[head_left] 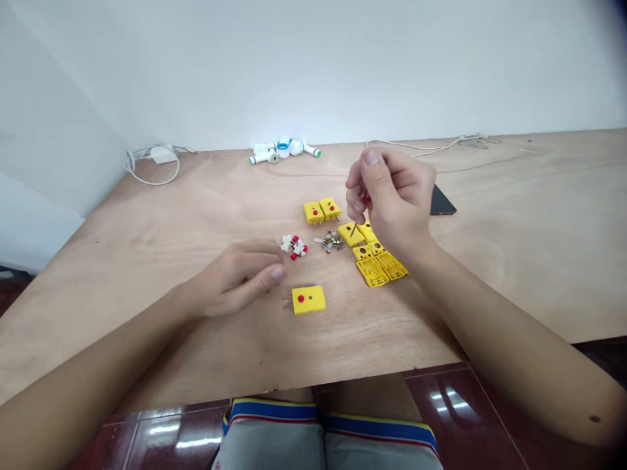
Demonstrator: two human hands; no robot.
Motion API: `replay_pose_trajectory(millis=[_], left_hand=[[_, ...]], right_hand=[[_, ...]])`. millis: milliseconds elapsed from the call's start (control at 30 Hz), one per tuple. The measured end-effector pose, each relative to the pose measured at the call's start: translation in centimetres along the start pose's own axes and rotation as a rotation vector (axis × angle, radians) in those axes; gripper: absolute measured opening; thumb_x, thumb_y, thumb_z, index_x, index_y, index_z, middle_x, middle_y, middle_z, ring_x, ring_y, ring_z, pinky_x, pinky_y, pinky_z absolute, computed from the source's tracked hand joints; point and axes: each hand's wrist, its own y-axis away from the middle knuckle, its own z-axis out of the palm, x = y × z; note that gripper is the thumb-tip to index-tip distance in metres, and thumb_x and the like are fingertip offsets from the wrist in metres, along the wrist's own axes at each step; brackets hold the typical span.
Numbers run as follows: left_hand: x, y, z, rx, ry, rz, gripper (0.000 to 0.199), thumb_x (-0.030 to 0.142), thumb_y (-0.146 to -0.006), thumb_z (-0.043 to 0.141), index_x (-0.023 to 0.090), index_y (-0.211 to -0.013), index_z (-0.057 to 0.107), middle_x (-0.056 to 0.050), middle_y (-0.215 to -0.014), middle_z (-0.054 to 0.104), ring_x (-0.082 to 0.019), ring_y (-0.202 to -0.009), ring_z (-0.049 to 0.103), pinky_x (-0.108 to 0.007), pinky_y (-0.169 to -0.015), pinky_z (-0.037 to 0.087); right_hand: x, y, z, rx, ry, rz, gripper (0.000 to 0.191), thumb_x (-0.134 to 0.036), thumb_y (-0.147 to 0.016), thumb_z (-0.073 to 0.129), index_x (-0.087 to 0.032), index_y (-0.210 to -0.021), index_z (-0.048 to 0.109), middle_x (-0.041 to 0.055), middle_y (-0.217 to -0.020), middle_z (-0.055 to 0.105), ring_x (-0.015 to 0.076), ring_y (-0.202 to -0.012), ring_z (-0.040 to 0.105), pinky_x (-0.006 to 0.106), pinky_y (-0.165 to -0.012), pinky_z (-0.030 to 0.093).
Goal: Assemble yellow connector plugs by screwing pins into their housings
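Note:
My right hand (389, 192) is closed around a small screwdriver (354, 228); its thin metal shaft points down, and a bit of red shows between the fingers. My left hand (249, 277) hovers over the table with fingers loosely stretched and holds nothing visible. Just right of it lies a yellow plug (316, 298) with a red button and metal pins pointing left. Beyond, two similar yellow plugs (313, 213) stand side by side. Beneath the right hand are several yellow housing shells (375, 269), some showing their hollow insides.
Small white and red parts (294, 247) lie in a heap beside a pile of metal screws and clips (333, 241). White tubular pieces (284, 150) rest by the wall. A white charger with cable (162, 155) is at back left. A dark flat object (442, 201) lies behind my right wrist.

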Motion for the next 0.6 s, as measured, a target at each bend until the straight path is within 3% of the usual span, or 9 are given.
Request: replay_pose_trajectory(millis=[133,233,333,500,600], left_hand=[[-0.5,0.4,-0.5,0.194,0.003,-0.044,0.049,0.028,-0.120,0.045,0.020,-0.072,0.046,0.001,-0.064,0.044,-0.015,-0.059,0.040,-0.034,-0.059,0.034],[-0.6,0.7,0.3,0.258,-0.037,-0.116,0.049,0.029,-0.121,0.044,0.020,-0.072,0.046,0.001,-0.064,0.043,-0.014,-0.056,0.038,-0.034,-0.057,0.031],[-0.7,0.7,1.1,0.231,-0.067,-0.123,0.047,0.029,-0.121,0.042,0.020,-0.077,0.054,0.000,-0.067,0.051,-0.015,-0.060,0.046,-0.033,-0.059,0.036],[-1.1,0.4,1.1,0.120,-0.099,0.013,0.039,0.023,-0.120,0.040,0.019,-0.090,0.066,-0.006,-0.081,0.068,-0.020,-0.076,0.061,-0.036,-0.072,0.046],[-1.2,0.1,1.1,0.073,-0.118,0.062,0.025,0.021,-0.115,0.052,0.018,-0.097,0.069,-0.007,-0.086,0.072,-0.020,-0.080,0.062,-0.036,-0.075,0.047]], right_hand=[[0.3,0.4,-0.9,-0.003,0.247,-0.169,0.049,-0.065,-0.116,0.051,-0.026,-0.089,0.066,0.0003,-0.074,0.060,0.0152,-0.061,0.055,0.037,-0.061,0.046],[0.4,0.4,-1.6,-0.033,0.394,-0.212,0.051,-0.064,-0.119,0.043,-0.027,-0.093,0.066,0.0015,-0.073,0.061,0.0175,-0.063,0.055,0.039,-0.067,0.047],[0.7,0.1,-2.2,0.014,0.448,-0.210,0.052,-0.066,-0.118,0.041,-0.028,-0.093,0.066,0.0022,-0.073,0.060,0.0195,-0.063,0.052,0.041,-0.066,0.045],[1.7,-0.8,-3.4,0.036,0.539,-0.175,0.056,-0.070,-0.118,0.035,-0.030,-0.102,0.071,0.0070,-0.085,0.072,0.0236,-0.071,0.060,0.043,-0.066,0.046],[2.1,-1.2,-3.8,0.048,0.587,-0.144,0.060,-0.074,-0.116,0.031,-0.031,-0.101,0.070,0.0080,-0.084,0.071,0.0244,-0.072,0.059,0.045,-0.067,0.046]])
